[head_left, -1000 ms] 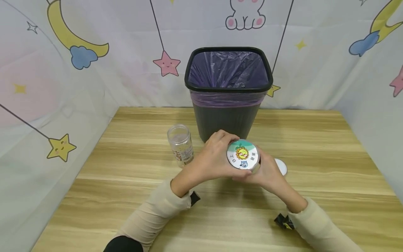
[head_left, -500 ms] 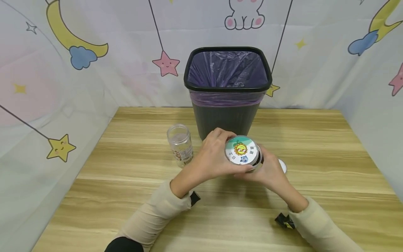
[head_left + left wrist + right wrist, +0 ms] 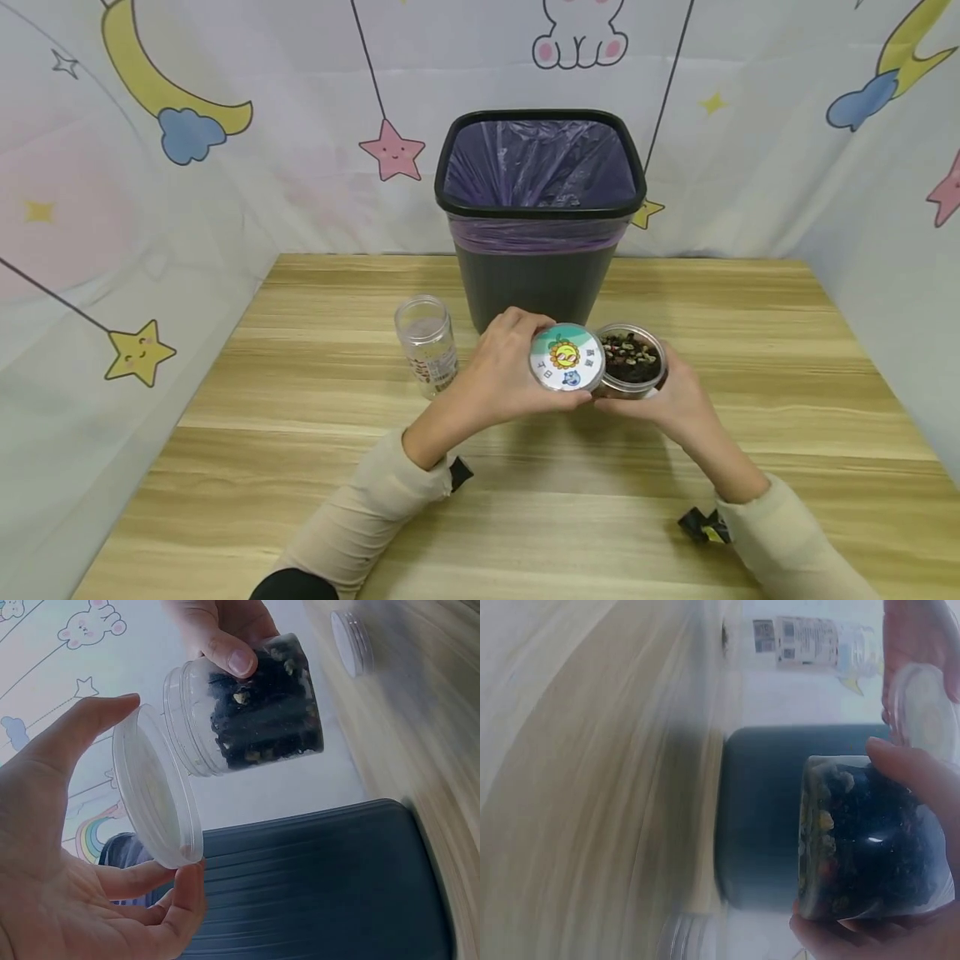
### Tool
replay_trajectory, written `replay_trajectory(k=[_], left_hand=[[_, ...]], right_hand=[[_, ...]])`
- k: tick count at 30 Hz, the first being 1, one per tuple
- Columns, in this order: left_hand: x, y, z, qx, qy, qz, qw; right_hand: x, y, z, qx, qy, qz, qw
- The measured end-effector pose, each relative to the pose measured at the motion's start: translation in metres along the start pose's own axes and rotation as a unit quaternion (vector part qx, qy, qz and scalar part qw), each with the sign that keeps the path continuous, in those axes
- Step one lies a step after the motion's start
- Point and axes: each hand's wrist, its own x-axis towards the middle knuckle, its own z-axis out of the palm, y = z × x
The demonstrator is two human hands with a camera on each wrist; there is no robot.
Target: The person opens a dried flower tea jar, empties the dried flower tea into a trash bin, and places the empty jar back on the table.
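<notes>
In the head view my left hand [image 3: 495, 371] grips a round lid [image 3: 566, 358] by its edge, its top printed with a sunflower in sunglasses on white and green. Just to the right, my right hand [image 3: 686, 404] holds a clear plastic jar [image 3: 262, 712] round its side. The jar's mouth is uncovered, and dark dried bits mixed with pale pieces fill much of it. The lid overlaps the jar's left rim in the head view; a narrow gap shows between them in the left wrist view. Both are held above the table, in front of the bin.
A black bin [image 3: 536, 279] with a purple liner stands at the back middle. Left of it is a clear, labelled jar [image 3: 427, 346] with no lid. Another lid [image 3: 351, 643] lies on the wooden table [image 3: 300, 333], mostly hidden behind my right hand in the head view.
The lid has come off the jar. My right hand has moved right with the jar, exposing its dark contents, while my left hand has shifted slightly left with the lid.
</notes>
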Motion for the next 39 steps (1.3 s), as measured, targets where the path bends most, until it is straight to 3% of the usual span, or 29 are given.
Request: replay_trajectory(k=[11,21,31,39], left_hand=[[0.005,-0.007,0.012,0.014,-0.050,-0.026,0.9983],[0.012,-0.015,0.041,0.035,-0.116,-0.018,0.9925],[0.018,-0.022,0.073,0.060,-0.133,0.014,0.9893],[0.024,-0.023,0.091,0.073,-0.144,0.007,0.9868]], right_hand=[[-0.002,0.009,-0.018,0.014,0.019,0.014,0.9996],[-0.002,0.007,-0.032,0.023,0.031,0.034,0.9987],[-0.003,0.010,-0.037,0.010,0.037,0.029,0.9988],[-0.005,0.012,-0.039,0.004,0.042,0.021,0.9989]])
